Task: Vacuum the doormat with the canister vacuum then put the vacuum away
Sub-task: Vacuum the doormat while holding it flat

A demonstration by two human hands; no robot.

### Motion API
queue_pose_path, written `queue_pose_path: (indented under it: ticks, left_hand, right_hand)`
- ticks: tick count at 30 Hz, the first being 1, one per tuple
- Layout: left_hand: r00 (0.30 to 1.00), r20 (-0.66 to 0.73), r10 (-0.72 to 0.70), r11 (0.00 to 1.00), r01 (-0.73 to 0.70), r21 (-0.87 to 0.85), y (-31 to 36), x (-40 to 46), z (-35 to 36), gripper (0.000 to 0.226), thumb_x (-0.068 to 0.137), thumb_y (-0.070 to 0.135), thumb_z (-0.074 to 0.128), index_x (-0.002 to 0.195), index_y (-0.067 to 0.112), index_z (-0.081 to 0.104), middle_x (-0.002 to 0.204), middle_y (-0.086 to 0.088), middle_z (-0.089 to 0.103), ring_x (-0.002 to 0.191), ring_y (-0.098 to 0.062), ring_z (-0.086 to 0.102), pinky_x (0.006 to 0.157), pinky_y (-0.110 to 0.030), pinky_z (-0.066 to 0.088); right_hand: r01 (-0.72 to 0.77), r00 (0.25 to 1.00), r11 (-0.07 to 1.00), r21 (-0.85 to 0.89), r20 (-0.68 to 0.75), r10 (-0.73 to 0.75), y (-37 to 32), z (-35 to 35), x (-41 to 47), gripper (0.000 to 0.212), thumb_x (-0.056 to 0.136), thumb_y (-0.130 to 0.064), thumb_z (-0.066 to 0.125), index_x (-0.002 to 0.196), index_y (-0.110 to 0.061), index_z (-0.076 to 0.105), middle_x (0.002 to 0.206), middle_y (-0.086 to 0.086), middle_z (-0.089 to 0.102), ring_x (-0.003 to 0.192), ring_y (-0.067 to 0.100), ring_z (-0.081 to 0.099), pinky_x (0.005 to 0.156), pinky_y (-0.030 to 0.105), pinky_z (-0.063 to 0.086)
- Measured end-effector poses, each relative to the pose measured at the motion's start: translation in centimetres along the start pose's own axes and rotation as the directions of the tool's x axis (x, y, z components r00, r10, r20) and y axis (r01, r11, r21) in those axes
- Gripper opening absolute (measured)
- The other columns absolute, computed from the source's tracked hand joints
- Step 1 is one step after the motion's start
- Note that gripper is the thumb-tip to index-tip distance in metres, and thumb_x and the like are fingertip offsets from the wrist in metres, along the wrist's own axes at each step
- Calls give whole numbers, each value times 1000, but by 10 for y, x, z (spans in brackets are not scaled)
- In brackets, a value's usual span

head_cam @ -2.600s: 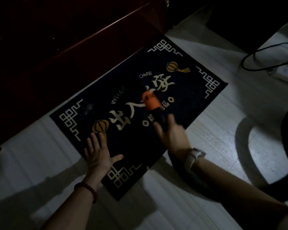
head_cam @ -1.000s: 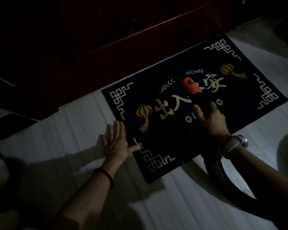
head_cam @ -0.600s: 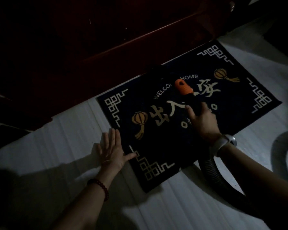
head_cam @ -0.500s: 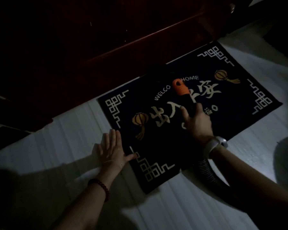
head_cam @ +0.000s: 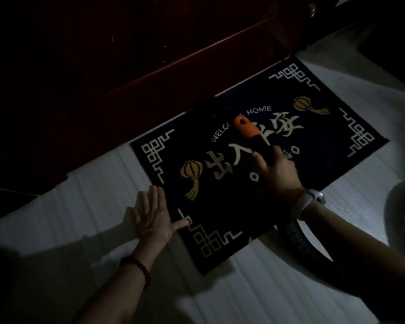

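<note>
Black doormat reading "HOME", left hand flat, right hand gripping orange-collared wand.

Pale floor: dark doormat, ribbed hose lying on it.

One doormat lies on the floor. It carries two orange lanterns, one at the near left and one at the far right, and four white corner frets. One vacuum hose with one orange collar crosses it. Two hands show: left hand, right hand. One bead bracelet and one watch sit on the wrists.
</note>
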State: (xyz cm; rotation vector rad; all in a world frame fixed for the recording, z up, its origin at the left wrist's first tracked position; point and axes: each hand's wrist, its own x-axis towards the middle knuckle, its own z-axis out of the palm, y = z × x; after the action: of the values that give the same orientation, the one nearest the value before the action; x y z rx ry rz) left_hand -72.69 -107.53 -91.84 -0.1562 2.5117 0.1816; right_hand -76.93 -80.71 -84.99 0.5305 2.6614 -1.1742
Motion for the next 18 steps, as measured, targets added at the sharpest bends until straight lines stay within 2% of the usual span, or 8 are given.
queue_pose_path:
  ticks: [1, 3, 5, 8, 11, 13, 16, 18]
  left_hand:
    - [1000, 0, -1, 1000, 1, -13, 0, 1, 0, 111, 76, 65, 54, 145, 16, -16, 154, 0, -21, 141, -24, -22, 114, -52, -1]
    - [1000, -1, -3, 999, 3, -34, 0, 3, 0, 112, 74, 65, 56, 145, 16, -16, 154, 0, -21, 141, -24, -22, 114, -52, 0]
    - [1000, 4, -3, 999, 4, -34, -1, 4, 0, 115, 72, 67, 56, 145, 16, -16, 154, -1, -21, 141, -24, -22, 114, -52, 0]
    - [1000, 3, 3, 1000, -3, -25, 0, 4, -1, 116, 71, 68, 56, 145, 15, -16, 154, -2, -21, 141, -24, -21, 114, -50, -1]
    - [1000, 16, 2, 1000, -2, -16, 1, 3, -3, 113, 75, 64, 57, 145, 15, -17, 154, -2, -22, 141, -23, -22, 114, -51, -3]
    - [1000, 20, -2, 1000, 2, 1, 2, 2, -4, 112, 77, 62, 57, 145, 14, -18, 154, -2, -23, 140, -23, -23, 114, -51, -3]
    - [1000, 25, -7, 1000, 7, -8, 2, 1, -4, 111, 75, 65, 56, 146, 14, -11, 156, -2, -16, 140, -24, -24, 113, -53, -3]
    - [999, 39, -15, 1000, 14, 25, 3, -1, -6, 109, 74, 67, 54, 147, 12, -7, 157, -3, -8, 140, -26, -24, 113, -53, -3]
  right_hand:
    - [-27, 999, 1000, 7, -43, 28, 1, -3, 7, 41, 92, -43, 47, 121, -15, 43, 83, -2, 51, 65, 12, 51, 58, 25, 39]
    - [-73, 990, 997, 34, -121, 76, 1, -8, 20, 46, 92, -44, 46, 123, -10, 43, 95, 8, 55, 81, 23, 54, 70, 29, 39]
    - [-114, 974, 991, 74, -190, 126, -2, -9, 29, 47, 92, -44, 45, 121, -7, 43, 104, 15, 57, 95, 33, 56, 75, 35, 40]
    - [-72, 979, 989, 131, -179, 95, -13, 0, 23, 44, 92, -41, 46, 119, -7, 42, 98, 13, 58, 82, 30, 57, 66, 34, 43]
    - [89, 996, 992, 87, 18, -91, -16, 25, -10, 32, 92, -38, 48, 113, -14, 41, 87, 4, 60, 67, 21, 58, 53, 28, 43]
    - [188, 964, 982, 7, 189, -185, -14, 39, -43, 24, 92, -40, 47, 104, -21, 39, 78, -5, 56, 63, 17, 58, 48, 20, 42]
    - [284, 907, 951, -119, 354, -227, -8, 45, -85, 30, 91, -44, 46, 110, -21, 40, 82, -5, 57, 70, 15, 60, 58, 25, 49]
    - [286, 900, 946, -156, 383, -209, 1, 42, -106, 37, 90, -46, 45, 116, -21, 40, 92, 0, 62, 78, 17, 63, 66, 29, 52]
